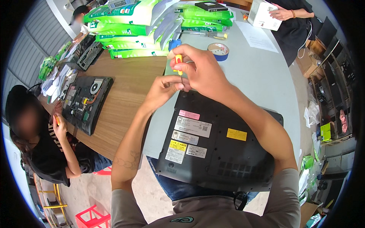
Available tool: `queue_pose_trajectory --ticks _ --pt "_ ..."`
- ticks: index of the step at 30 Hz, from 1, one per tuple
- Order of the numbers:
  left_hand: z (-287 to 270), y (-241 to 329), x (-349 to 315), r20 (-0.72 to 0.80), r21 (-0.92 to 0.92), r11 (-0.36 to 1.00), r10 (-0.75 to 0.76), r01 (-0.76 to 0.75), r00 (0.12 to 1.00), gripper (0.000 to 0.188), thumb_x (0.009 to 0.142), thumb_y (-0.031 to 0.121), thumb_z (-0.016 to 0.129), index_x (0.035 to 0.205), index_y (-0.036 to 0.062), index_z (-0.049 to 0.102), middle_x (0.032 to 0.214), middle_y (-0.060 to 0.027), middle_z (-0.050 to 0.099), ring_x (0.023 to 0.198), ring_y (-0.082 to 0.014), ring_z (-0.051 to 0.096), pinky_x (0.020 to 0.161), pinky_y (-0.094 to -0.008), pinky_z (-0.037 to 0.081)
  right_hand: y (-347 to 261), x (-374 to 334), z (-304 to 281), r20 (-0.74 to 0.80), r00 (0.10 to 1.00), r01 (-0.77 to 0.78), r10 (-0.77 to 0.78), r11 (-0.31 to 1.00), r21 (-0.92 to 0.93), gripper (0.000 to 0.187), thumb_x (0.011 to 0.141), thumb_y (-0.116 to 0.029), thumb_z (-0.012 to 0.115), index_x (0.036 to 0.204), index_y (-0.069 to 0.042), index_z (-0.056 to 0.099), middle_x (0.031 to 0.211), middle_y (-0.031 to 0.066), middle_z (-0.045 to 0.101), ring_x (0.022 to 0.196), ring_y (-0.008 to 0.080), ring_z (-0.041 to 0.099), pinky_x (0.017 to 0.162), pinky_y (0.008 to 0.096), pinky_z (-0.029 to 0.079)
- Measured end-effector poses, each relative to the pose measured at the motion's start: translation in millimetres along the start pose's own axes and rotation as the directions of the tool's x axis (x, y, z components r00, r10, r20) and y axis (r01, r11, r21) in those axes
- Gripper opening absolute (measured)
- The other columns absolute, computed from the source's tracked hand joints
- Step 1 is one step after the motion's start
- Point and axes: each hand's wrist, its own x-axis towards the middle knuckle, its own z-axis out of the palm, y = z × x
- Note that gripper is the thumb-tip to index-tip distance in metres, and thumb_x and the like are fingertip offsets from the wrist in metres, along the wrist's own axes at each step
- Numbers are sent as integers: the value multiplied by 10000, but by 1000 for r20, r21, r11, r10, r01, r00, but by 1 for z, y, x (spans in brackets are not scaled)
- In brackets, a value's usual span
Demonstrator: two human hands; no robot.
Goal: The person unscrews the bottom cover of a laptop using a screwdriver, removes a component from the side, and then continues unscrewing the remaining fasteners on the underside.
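Note:
A black laptop [228,159] lies bottom side up at the table's near edge, with several labels on its underside. My right hand [197,62] is closed around the yellow and red handle of a small screwdriver [179,64], which points downward. The fingers of my left hand [167,89] are pinched at the lower end of its thin shaft, by the laptop's far left corner. Whether a screw sits at the tip is hidden by those fingers.
Beyond my hands are a roll of tape [218,51], a blue object [174,43] and stacked green paper packs [125,30]. At left, a person with an orange-handled tool works beside an opened laptop [89,98]. Another person's hand touches a white device [262,15] at far right.

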Motion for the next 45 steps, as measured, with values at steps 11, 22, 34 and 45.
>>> queue_pose_trajectory --ticks 11,22,34,45 --pt "5 -5 2 -11 151 986 70 -68 997 172 1026 40 594 976 -44 735 903 -80 759 889 -158 693 876 -324 542 4 -10 5 -93 978 160 -185 960 -231 268 922 -195 747 1150 -61 708 1012 163 553 854 342 626 764 438 500" --pt "-1 -13 6 -34 -24 999 41 -41 999 69 961 -19 676 971 -35 742 909 -108 759 871 -178 720 822 -315 576 3 -1 8 -104 984 142 -144 989 -29 255 915 -10 663 1167 17 685 944 184 662 827 328 701 740 407 543" --pt "9 5 -2 -84 212 977 51 -32 995 149 990 -22 604 997 -50 751 931 -88 772 896 -155 698 865 -316 542 -2 -3 5 -29 978 189 -205 940 -283 261 933 -114 716 1173 -11 697 966 175 699 810 353 693 720 401 543" --pt "7 2 -1 -58 108 993 61 -55 996 116 957 -45 612 956 -45 728 911 -104 759 884 -181 706 842 -329 547 6 -2 3 8 958 266 -285 881 -392 317 937 -7 693 1250 -54 709 947 111 645 792 235 667 700 349 540"
